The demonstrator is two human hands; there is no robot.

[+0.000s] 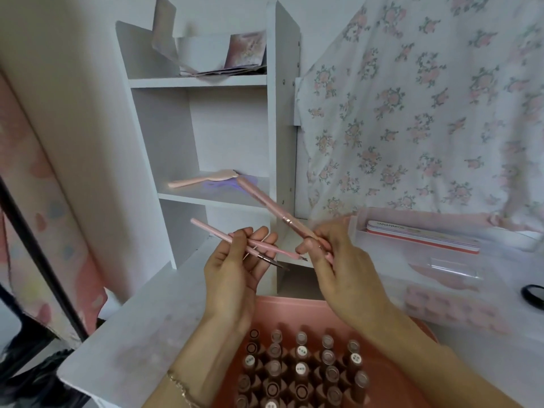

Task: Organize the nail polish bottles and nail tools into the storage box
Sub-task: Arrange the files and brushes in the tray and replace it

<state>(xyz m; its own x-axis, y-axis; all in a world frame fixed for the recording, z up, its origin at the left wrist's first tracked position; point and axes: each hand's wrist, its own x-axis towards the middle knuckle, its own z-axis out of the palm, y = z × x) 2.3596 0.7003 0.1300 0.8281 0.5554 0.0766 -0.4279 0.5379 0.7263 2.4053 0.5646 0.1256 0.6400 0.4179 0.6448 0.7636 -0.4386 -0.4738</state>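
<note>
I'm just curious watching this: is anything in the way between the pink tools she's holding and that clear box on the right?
Nothing visible blocks the way. The right hand holds a long pink tool just left of the clear storage box, whose top is open. Only a nail file lies inside. The left hand holds more pink tools.

A white shelf unit [206, 136] stands on a white desk [153, 313], pushed against a pale wall [73, 83]. Its top shelf holds loose cards [235, 54]; the middle one, a pink brush [203, 178] — beside a lilac item too blurred to name. A rose-print cloth [426, 107] drapes the right side. At left, a dark rail [38, 254] crosses a pink patterned fabric [35, 207]. Light is soft and even.
</note>
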